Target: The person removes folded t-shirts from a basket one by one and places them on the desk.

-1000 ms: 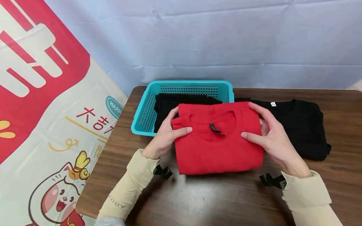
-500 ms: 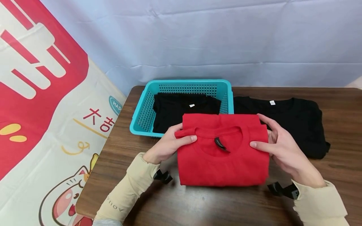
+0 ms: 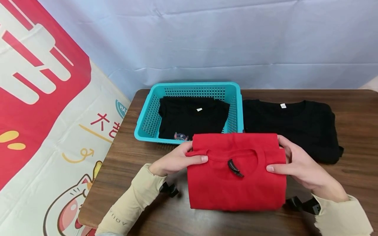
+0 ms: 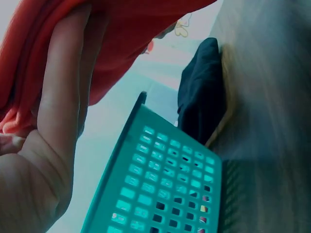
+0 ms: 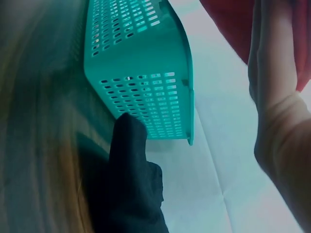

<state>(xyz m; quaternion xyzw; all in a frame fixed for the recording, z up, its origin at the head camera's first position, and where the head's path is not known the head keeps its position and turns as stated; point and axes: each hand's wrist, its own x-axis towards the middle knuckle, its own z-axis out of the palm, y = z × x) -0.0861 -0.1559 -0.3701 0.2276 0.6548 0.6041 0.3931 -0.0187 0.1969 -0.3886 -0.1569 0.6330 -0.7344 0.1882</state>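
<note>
A folded red shirt (image 3: 236,183), with a dark neck label showing, is held up above the table in front of the basket. My left hand (image 3: 179,159) grips its left edge, thumb on top and fingers underneath. On the opposite edge my right hand (image 3: 301,165) pinches it the same way. From below, the left wrist view shows the left fingers (image 4: 63,82) under the red cloth. In the right wrist view the right fingers (image 5: 277,58) also lie beneath it. Behind the shirt stands a turquoise basket (image 3: 141,126) holding a folded black shirt (image 3: 192,114) with a white label.
Right of the basket, another folded black shirt (image 3: 292,131) lies on the brown wooden table (image 3: 118,183). A pale cloth backdrop (image 3: 206,42) hangs along the table's back edge. A printed banner (image 3: 73,131) hangs at the left.
Both hands have drawn the red shirt toward me and slightly right, away from the basket. More of the black shirt inside the basket, including a small print, now shows.
</note>
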